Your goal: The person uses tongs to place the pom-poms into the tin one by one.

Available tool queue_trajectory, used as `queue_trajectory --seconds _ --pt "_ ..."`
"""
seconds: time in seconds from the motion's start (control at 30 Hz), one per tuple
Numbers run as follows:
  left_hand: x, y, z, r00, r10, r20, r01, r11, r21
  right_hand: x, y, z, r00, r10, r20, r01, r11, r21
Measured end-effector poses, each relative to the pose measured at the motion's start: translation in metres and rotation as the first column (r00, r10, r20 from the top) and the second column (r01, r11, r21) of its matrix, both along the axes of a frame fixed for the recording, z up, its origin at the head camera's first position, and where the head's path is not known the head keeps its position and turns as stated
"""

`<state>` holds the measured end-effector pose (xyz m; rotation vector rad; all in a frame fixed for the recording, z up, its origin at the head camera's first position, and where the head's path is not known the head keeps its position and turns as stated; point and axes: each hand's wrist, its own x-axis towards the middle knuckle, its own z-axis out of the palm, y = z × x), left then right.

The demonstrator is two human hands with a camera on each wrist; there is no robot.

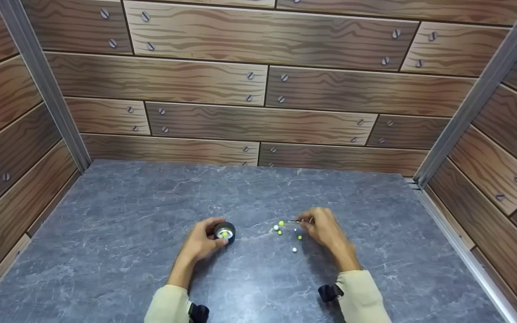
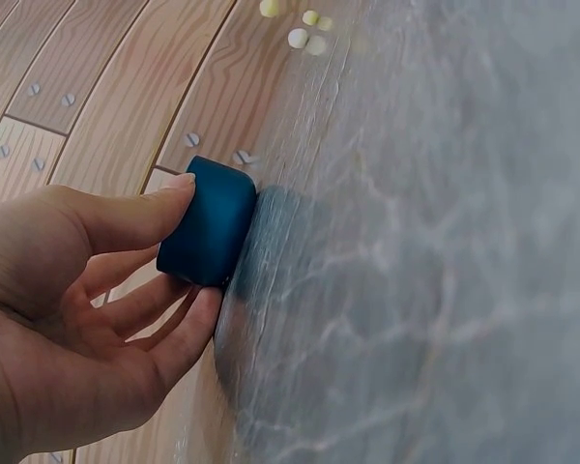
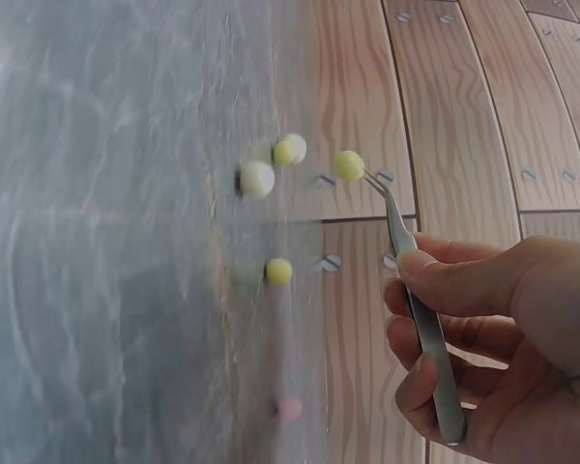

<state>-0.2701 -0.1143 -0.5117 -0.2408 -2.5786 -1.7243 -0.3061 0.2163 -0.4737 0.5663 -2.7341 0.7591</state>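
Observation:
My left hand [image 1: 202,240] holds a small round container [image 1: 218,239], its thumb and fingers around the sides. It looks dark from above and teal in the left wrist view. A yellow-green ball [image 1: 225,234] shows inside its pale interior. My right hand [image 1: 323,226] grips metal tweezers [image 3: 427,329] between thumb and curled fingers. At the bent tips is a yellow ball [image 3: 349,165], raised off the table. Close by on the table lie a white ball [image 3: 257,180], another yellow ball [image 3: 278,272] and a pink ball [image 3: 289,408].
A grey marbled tabletop [image 1: 151,202] spreads under both hands. Wood-patterned panels [image 1: 204,80] enclose it at the back and sides, with metal posts [image 1: 474,85] at the corners. Nearer me on the table lies another white ball [image 1: 294,250].

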Motion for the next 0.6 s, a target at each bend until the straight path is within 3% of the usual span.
queue_trajectory --seconds 0.6 --pt "0.0 0.001 -0.001 1.0 0.003 -0.004 -0.003 1.0 -0.001 0.006 -0.024 0.001 0.99 0.131 -0.056 -0.133 0.991 -0.033"
